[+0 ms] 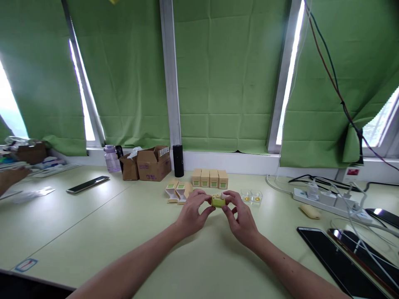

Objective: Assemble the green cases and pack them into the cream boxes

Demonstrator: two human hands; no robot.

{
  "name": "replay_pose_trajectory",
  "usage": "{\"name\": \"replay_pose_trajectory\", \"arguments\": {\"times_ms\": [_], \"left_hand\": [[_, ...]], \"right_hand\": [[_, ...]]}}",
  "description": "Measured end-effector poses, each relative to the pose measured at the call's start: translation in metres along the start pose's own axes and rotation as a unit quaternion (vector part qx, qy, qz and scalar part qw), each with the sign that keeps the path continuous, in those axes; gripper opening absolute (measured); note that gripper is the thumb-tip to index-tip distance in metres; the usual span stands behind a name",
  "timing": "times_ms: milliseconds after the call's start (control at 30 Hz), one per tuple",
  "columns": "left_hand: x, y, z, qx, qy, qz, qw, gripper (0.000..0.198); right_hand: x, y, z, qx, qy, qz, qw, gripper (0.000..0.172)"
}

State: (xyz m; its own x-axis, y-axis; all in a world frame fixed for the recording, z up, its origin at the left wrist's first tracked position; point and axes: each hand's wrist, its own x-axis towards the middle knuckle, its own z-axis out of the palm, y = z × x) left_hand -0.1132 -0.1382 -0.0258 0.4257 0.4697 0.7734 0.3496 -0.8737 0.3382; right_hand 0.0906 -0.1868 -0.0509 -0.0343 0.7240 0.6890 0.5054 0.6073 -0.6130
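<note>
A small yellow-green block-like piece (218, 202) is held above the table in front of me; its exact kind is unclear. My left hand (195, 212) pinches its left end between thumb and fingers. At the right end, the thumb and fingertips of my right hand (240, 216) close on the same piece. Something small and whitish shows by the right fingertips. Just right of my hands stand two small clear cups (256, 196) with yellow bits inside. Behind my left hand lie two opened cardboard boxes (172, 192). Several small kraft boxes (209, 178) stand in a row farther back.
At the back left are brown cartons (154, 164), a black cylinder (178, 161) and a purple bottle (111, 158). A phone (87, 184) lies left. On the right are a power strip (327, 200) with cables and dark tablets (324, 257). Another person's hand (12, 176) shows far left.
</note>
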Motion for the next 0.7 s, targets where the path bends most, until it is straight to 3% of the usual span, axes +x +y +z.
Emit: {"name": "replay_pose_trajectory", "arguments": {"times_ms": [100,233,400,600,700], "left_hand": [[-0.0004,-0.0016,0.0033,-0.043,-0.006,-0.057,0.997,0.006],[-0.0002,-0.0034,0.0063,-0.079,-0.013,-0.115,0.990,0.014],[0.0007,-0.0013,0.0059,-0.098,-0.040,-0.157,0.982,0.029],[0.0034,0.0047,0.0009,-0.101,-0.036,-0.136,0.985,0.043],[0.0038,0.0034,0.0000,-0.088,-0.039,-0.126,0.987,0.036]], "right_hand": [[-0.0005,0.0013,0.0001,-0.012,-0.011,0.005,1.000,0.036],[-0.0002,0.0003,0.0004,-0.024,-0.020,-0.008,0.999,0.051],[0.0026,-0.0022,0.0016,-0.007,-0.019,0.000,1.000,0.042],[0.0046,-0.0038,0.0009,0.037,-0.031,0.048,0.998,0.040],[0.0042,-0.0040,0.0007,0.052,-0.036,0.058,0.996,0.037]]}}
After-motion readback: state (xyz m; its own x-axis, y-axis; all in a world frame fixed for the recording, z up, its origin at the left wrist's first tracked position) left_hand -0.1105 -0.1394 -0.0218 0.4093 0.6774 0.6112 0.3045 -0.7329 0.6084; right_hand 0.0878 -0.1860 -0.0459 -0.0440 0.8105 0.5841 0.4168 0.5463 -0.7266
